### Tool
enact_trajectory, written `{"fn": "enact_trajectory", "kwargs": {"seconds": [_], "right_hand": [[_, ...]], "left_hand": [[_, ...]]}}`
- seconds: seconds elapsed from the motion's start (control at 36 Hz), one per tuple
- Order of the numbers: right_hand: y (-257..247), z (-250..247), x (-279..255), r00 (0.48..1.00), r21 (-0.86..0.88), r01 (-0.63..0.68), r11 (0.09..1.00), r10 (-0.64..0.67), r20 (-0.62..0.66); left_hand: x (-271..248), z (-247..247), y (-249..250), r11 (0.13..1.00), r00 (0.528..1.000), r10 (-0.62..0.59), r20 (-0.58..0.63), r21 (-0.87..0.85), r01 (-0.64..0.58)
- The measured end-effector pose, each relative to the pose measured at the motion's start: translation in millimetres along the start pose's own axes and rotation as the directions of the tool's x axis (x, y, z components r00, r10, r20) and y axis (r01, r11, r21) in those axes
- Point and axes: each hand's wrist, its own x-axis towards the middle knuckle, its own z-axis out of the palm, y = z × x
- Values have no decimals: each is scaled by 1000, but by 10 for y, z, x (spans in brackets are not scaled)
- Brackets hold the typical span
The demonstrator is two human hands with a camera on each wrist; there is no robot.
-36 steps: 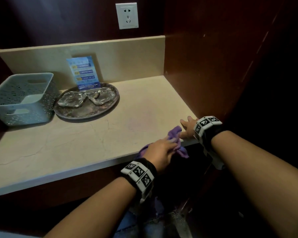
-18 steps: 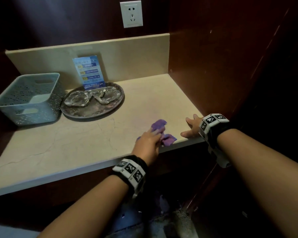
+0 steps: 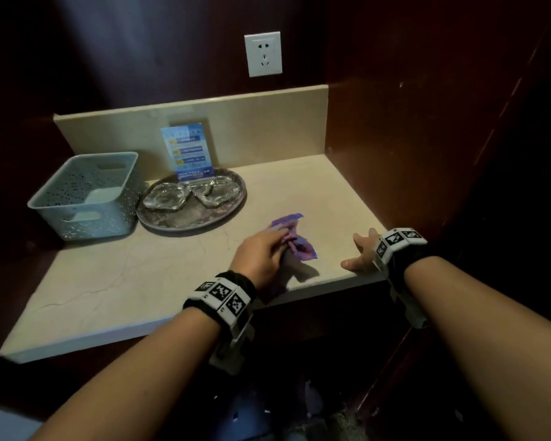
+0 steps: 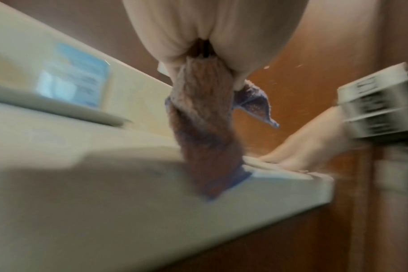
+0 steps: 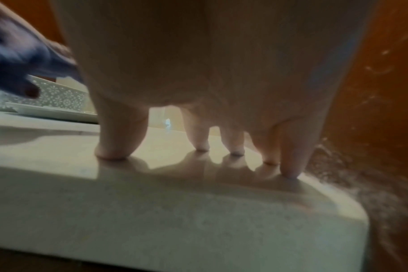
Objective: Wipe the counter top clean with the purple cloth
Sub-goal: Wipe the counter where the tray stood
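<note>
The purple cloth (image 3: 295,241) lies bunched on the beige counter top (image 3: 140,281), right of its middle. My left hand (image 3: 263,254) grips the cloth's near end; in the left wrist view the cloth (image 4: 207,132) trails from my curled fingers down to the counter. At the front right corner my right hand (image 3: 361,251) rests with spread, straight fingertips (image 5: 112,152) on the counter edge (image 5: 175,211), holding nothing. The cloth (image 5: 16,60) shows blurred at the far left of the right wrist view.
A pale perforated basket (image 3: 86,195) stands at the back left. Beside it a round dark tray (image 3: 191,214) carries two glass ashtrays, with a blue card (image 3: 188,152) upright behind. A dark wooden wall (image 3: 411,138) bounds the counter on the right. A socket (image 3: 263,54) is above.
My left hand has carried the cloth from the front edge up onto the counter and pushed it farther back. The right hand has stayed on the front right corner.
</note>
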Motion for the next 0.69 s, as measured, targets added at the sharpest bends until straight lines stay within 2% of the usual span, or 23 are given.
{"fn": "enact_trajectory", "kwargs": {"seconds": [0.11, 0.19, 0.31, 0.44, 0.56, 0.69], "right_hand": [[-59, -23, -31, 1000, 13, 6, 1000, -6, -5], [-117, -44, -56, 1000, 16, 5, 1000, -5, 7], [-216, -123, -98, 1000, 17, 25, 1000, -25, 18], [-369, -206, -74, 998, 20, 60, 998, -61, 34], [-444, -245, -65, 998, 6, 62, 998, -62, 22], [-446, -195, -61, 998, -10, 51, 999, -51, -28]], "left_hand": [[31, -107, -181, 989, 997, -79, 1, 128, 78], [11, -155, -350, 974, 992, -107, 61, 208, 92], [-78, -171, -621, 921, 962, -230, 144, 353, 167], [-88, -162, -664, 898, 932, -321, 171, 366, 243], [-121, -41, -523, 921, 932, -291, 215, 326, 212], [-35, 184, -269, 964, 961, -167, 221, 240, 112]]}}
